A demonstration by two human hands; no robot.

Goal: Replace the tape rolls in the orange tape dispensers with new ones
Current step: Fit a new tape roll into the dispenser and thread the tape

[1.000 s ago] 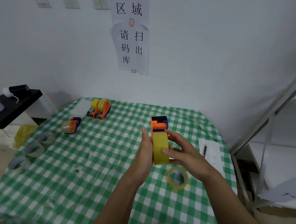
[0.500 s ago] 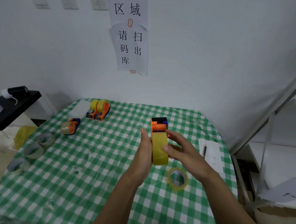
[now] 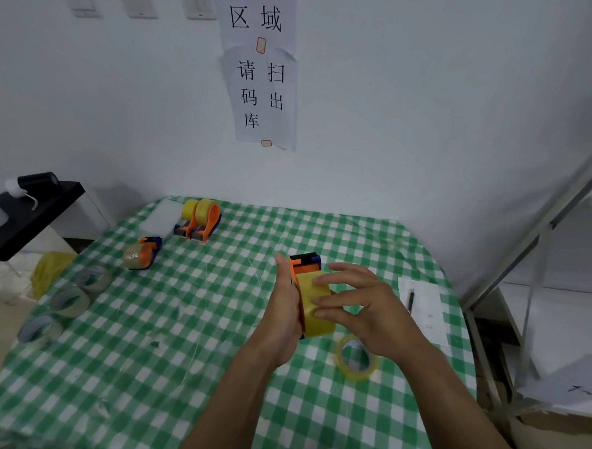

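Above the bench (image 3: pixel 179 338), the right hand (image 3: pixel 362 310) has slid up, fingers now curled over the yellow tape roll (image 3: pixel 320 328). The left hand (image 3: pixel 283 313) stays pressed flat against the orange tape dispenser (image 3: pixel 303 264), and the roll tilts, probably mid-seating.

Green-checked table (image 3: pixel 214 323)
Two orange dispensers (image 3: pixel 199 219) and a tipped dispenser (image 3: pixel 142 257) are set far left, three greyish rolls (image 3: pixel 69 301) along the left edge, a yellow roll (image 3: pixel 356 361) and a paper sheet (image 3: pixel 427 310) at right.
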